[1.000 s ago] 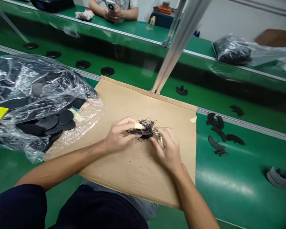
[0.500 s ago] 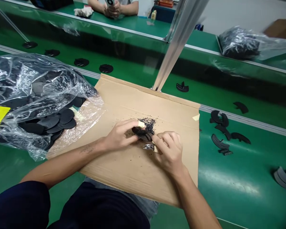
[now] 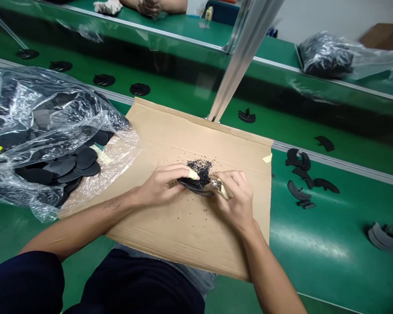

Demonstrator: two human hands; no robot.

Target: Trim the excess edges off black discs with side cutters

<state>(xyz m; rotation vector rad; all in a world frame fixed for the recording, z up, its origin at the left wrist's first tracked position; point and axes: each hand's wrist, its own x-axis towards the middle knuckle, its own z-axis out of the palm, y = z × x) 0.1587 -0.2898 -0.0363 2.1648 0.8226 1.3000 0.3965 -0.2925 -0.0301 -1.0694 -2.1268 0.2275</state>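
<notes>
My left hand [image 3: 160, 186] pinches a thin black rubber disc [image 3: 194, 186] and holds it just above a sheet of brown cardboard [image 3: 183, 226]. A strip of tape wraps one fingertip of that hand. My right hand [image 3: 237, 201] is closed round a small metal tool [image 3: 218, 185], whose tip meets the disc's edge. A little heap of black crumbs [image 3: 200, 166] lies on the cardboard right behind the disc.
A clear plastic bag [image 3: 42, 131] full of black discs lies at the left, partly on the cardboard. Black discs and curved offcuts [image 3: 301, 179] sit on the green conveyor. A metal post [image 3: 239, 56] rises behind the cardboard. Another person's hands [image 3: 149, 6] rest across the line.
The disc has been turned from a tilted face-up pose back to nearly edge-on. My right hand has moved up so the tool meets the disc's edge again. The view has shifted slightly.
</notes>
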